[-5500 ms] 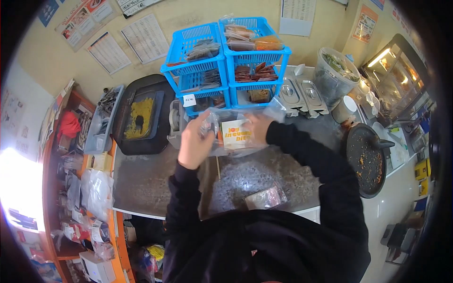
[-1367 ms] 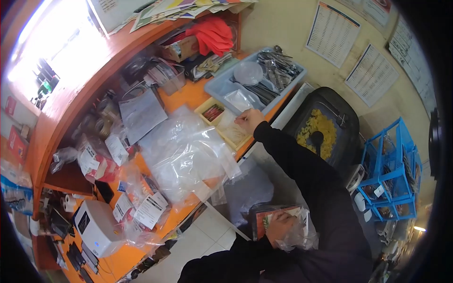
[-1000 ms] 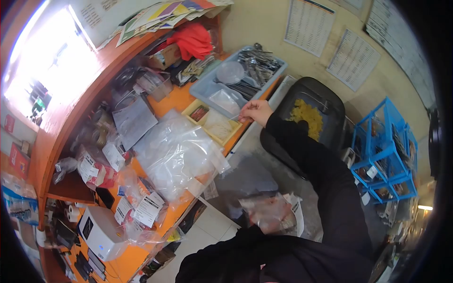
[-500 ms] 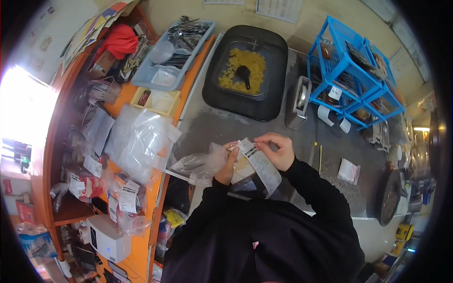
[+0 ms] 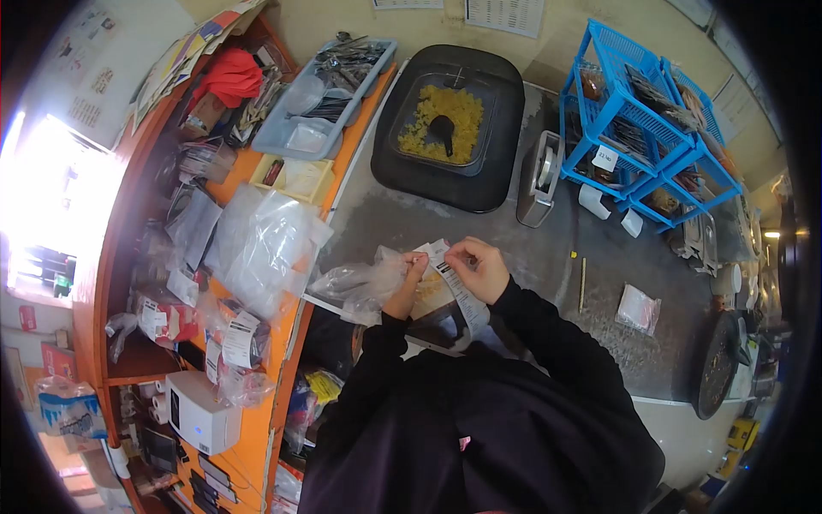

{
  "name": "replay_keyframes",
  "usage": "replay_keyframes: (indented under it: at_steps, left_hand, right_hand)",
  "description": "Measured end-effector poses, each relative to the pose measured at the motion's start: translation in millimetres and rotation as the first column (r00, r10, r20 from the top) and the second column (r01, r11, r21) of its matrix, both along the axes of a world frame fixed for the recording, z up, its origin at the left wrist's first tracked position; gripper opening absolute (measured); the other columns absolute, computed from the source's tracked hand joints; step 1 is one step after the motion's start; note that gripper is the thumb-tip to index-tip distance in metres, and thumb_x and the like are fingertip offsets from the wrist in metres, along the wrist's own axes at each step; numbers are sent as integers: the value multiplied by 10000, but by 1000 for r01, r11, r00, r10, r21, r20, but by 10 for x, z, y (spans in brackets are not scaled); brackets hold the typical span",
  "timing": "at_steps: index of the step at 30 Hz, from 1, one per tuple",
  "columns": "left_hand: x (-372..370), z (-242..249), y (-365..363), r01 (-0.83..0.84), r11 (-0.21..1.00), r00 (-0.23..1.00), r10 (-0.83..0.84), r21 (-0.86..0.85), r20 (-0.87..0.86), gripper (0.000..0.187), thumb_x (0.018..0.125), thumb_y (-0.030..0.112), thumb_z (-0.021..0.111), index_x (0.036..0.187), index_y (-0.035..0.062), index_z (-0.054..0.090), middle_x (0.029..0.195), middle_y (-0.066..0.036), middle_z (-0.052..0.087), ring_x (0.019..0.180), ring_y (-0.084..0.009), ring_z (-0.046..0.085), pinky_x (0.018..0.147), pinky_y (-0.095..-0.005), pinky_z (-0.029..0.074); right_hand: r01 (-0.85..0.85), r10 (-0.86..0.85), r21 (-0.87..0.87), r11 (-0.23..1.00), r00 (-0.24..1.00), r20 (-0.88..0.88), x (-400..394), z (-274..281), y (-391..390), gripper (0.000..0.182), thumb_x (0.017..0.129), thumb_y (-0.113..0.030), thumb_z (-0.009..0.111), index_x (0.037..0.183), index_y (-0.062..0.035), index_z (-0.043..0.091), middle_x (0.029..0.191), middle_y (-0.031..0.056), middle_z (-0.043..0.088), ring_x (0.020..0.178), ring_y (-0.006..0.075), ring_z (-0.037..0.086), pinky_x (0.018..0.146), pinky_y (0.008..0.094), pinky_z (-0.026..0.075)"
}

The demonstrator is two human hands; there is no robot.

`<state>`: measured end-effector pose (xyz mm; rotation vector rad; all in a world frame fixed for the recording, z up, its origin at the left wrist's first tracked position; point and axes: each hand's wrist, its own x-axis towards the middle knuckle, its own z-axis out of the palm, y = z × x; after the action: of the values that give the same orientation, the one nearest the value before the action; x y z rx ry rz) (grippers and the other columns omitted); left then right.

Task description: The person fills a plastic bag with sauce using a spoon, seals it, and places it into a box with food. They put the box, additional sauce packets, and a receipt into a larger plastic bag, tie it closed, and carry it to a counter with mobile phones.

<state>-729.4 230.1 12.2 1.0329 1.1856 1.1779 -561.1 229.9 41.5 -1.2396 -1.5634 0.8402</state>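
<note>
The paper slip (image 5: 467,304) could tear near its top if the two hands pull it unequally, and the loose plastic bag (image 5: 360,287) could drag it crooked by its own weight. The right hand (image 5: 479,272) bends over from the wrist, thumb and finger pinching the slip's upper end. The left hand (image 5: 405,287) points upward, its fingers closed on the bunched bag; whether they also hold the slip, I cannot tell. The slip hangs between the hands, close before the body, near the table (image 5: 539,274)
</note>
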Motion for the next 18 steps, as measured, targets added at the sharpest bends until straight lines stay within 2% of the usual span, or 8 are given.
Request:
replay_keyframes:
  at_steps: [4, 7, 9, 10, 11, 13, 16, 18]
  left_hand:
    - [-36, 84, 134, 51, 998, 997, -53, -34, -63, 311, 868, 342, 586, 882, 32, 612, 659, 22, 500, 595, -48, 450, 552, -204, 366]
    - [-76, 175, 237, 269, 962, 931, -273, -53, -240, 324, 878, 338, 564, 896, 19, 620, 643, -17, 529, 593, -91, 491, 569, -247, 400]
    - [-71, 405, 212, 396, 905, 821, -425, -157, -381, 306, 888, 308, 549, 902, 13, 630, 683, -37, 568, 631, -140, 528, 605, -279, 426]
    - [-115, 444, 228, 449, 860, 690, -507, -243, -517, 334, 885, 314, 529, 905, -6, 621, 758, -130, 623, 691, -236, 592, 661, -322, 453]
    - [-161, 428, 233, 537, 832, 534, -462, -139, -708, 332, 885, 313, 520, 919, -1, 620, 789, -150, 626, 713, -256, 601, 668, -328, 456]
    - [-259, 324, 210, 728, 686, 188, -213, -9, -959, 330, 884, 311, 503, 947, 8, 619, 850, -188, 632, 755, -296, 619, 682, -340, 463]
    - [-286, 198, 237, 740, 672, 161, -136, 28, -978, 303, 888, 279, 470, 958, 20, 612, 895, -185, 632, 815, -336, 610, 714, -382, 465]
    - [-289, 324, 310, 591, 777, 258, -435, -215, -862, 270, 876, 228, 454, 956, 25, 614, 901, -168, 627, 804, -338, 606, 725, -375, 467]
  right_hand:
    - [-225, 233, -100, 969, 969, 83, 99, 161, -196, 55, 734, -56, 625, 749, -19, 587, 719, 114, 564, 652, 232, 565, 593, 321, 433]
    - [-287, 252, 184, 940, 949, 188, -308, -7, -389, 144, 687, -21, 646, 818, -46, 592, 743, 106, 567, 670, 245, 550, 596, 329, 405]
    - [-172, 150, 265, 949, 984, 99, -557, -184, -341, 135, 687, -44, 633, 805, -42, 569, 762, 103, 563, 744, 282, 544, 659, 361, 406]
    - [-112, 101, 304, 946, 993, 54, -634, -279, -309, 132, 687, -56, 626, 799, -40, 557, 771, 101, 561, 781, 301, 541, 690, 376, 406]
    - [-92, 76, 333, 939, 995, 60, -673, -382, -299, 139, 683, -57, 629, 800, -39, 557, 767, 98, 561, 777, 295, 542, 690, 376, 406]
    - [-51, 28, 384, 922, 997, 66, -756, -455, -318, 152, 674, -60, 634, 802, -36, 556, 760, 94, 560, 770, 284, 545, 689, 374, 407]
    - [-78, -14, 596, 799, 989, 148, -812, -331, -360, 156, 668, -62, 648, 793, -38, 558, 729, 89, 549, 738, 263, 546, 700, 369, 407]
    - [-157, 57, 519, 840, 977, 205, -839, -460, -501, 149, 670, -84, 659, 768, -39, 556, 707, 82, 540, 705, 248, 547, 709, 364, 411]
